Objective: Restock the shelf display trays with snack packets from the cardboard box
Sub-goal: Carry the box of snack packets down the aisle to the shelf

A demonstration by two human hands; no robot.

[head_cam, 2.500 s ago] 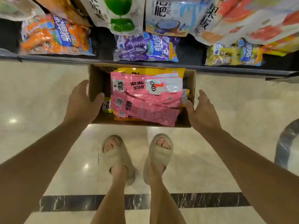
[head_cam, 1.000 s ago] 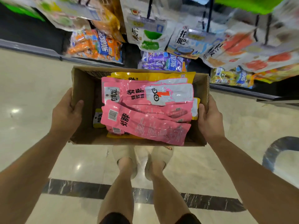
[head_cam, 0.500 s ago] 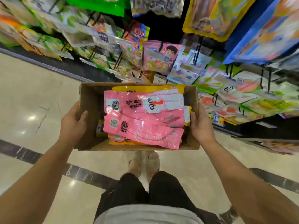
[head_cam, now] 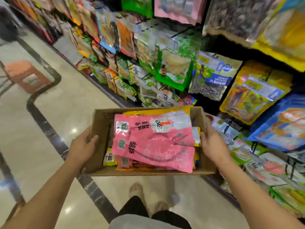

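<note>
You've got the cardboard box (head_cam: 101,123) up off the floor (head_cam: 49,113), carried level between both hands. Your left hand (head_cam: 83,145) clamps the left wall, thumb hooked over the rim and the fingers wrapped down the outside where I can't see them. Your right hand (head_cam: 213,144) mirrors it on the right wall, thumb inside the rim. Between your thumbs lie the pink packets (head_cam: 153,146), flat and overlapping, with yellow packets (head_cam: 156,111) showing beyond and beneath them. These look light, soft and glossy, so expect them to slide and flop. I'd pinch one by a sealed end edge rather than the slick face, and keep the box level so the stack doesn't shift. The nearer pink packet shows a barcode and what reads as 烤脖; the farther one has a white patch with a big orange "1". Past your right fingers, hanging bags (head_cam: 212,76) crowd the shelf; their print is too blurred to read, and I can't pick out a display tray.
</note>
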